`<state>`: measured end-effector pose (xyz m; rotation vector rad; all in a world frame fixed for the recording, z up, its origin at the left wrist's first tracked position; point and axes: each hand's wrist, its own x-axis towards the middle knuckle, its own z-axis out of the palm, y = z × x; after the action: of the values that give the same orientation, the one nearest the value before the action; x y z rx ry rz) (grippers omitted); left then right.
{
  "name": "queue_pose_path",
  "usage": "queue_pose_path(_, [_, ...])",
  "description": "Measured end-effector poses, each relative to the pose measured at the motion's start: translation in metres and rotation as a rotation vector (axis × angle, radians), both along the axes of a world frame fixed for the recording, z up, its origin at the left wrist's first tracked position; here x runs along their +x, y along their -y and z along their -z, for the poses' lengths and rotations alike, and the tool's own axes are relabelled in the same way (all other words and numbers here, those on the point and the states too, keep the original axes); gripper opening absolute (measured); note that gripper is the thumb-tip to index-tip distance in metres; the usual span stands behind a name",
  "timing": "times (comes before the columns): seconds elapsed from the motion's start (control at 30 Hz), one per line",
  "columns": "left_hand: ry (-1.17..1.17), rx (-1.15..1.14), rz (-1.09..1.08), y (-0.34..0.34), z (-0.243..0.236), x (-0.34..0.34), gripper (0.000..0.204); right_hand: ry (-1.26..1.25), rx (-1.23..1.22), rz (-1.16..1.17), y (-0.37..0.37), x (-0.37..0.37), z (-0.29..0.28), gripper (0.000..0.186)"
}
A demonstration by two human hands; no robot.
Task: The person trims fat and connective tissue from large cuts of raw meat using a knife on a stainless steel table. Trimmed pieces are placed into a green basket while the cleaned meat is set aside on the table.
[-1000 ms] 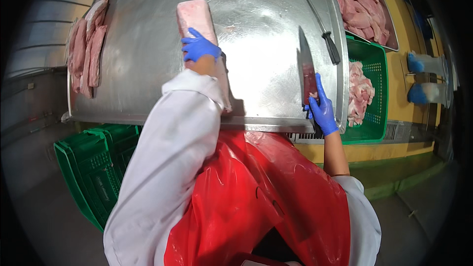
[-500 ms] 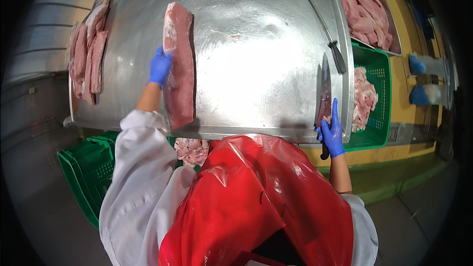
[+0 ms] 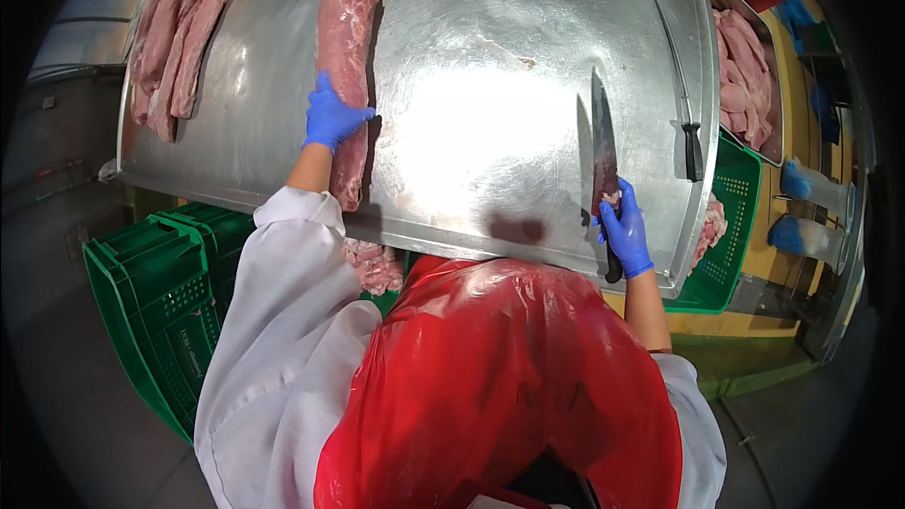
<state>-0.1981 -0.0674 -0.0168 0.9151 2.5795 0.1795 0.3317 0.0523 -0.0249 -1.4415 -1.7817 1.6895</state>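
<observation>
Nearest the viewer, a glossy red apron (image 3: 500,377) spreads between two white sleeves (image 3: 269,330). To the left, below table height, green crates (image 3: 151,273) stand over a dark grey floor (image 3: 66,415); beside the left sleeve, pale pink trimmings (image 3: 372,266) show below the near edge of the metal table (image 3: 471,0). The tabletop has a raised rim, faint scuffs and small scraps, and a white glare covers its centre.

The blue-gloved right hand (image 3: 626,234), near the right corner, is closed about the black handle of a long knife (image 3: 604,146); the blade points toward the far side, its shadow falling on the metal to the left. The blue-gloved left hand (image 3: 335,116) spans the long piece of meat (image 3: 347,33), thumb along the right edge, fingers at the left. This piece lies lengthwise on the left half of the surface, its lower end close to the near rim.

Toward the right rim lies a sharpening steel (image 3: 670,52) with a black handle; at the left rim, several meat strips (image 3: 179,47) lie side by side. Beyond the right rim are a perforated green crate (image 3: 738,203) holding meat pieces (image 3: 711,229), then a metal tray (image 3: 778,137) of larger cuts (image 3: 743,75). Farther out extends a yellow surface (image 3: 799,99).
</observation>
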Motion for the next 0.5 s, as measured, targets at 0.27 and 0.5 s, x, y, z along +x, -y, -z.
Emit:
queue_pose_path(0.27, [0.356,0.043,0.163,0.027,-0.012,0.054,0.096,-0.146,-0.074,0.026,0.015,-0.043,0.008,0.046])
queue_pose_path(0.5, [0.182,0.279,0.482,-0.033,-0.007,-0.051,0.036,-0.231,-0.139,-0.225,-0.034,-0.228,-0.042,0.041])
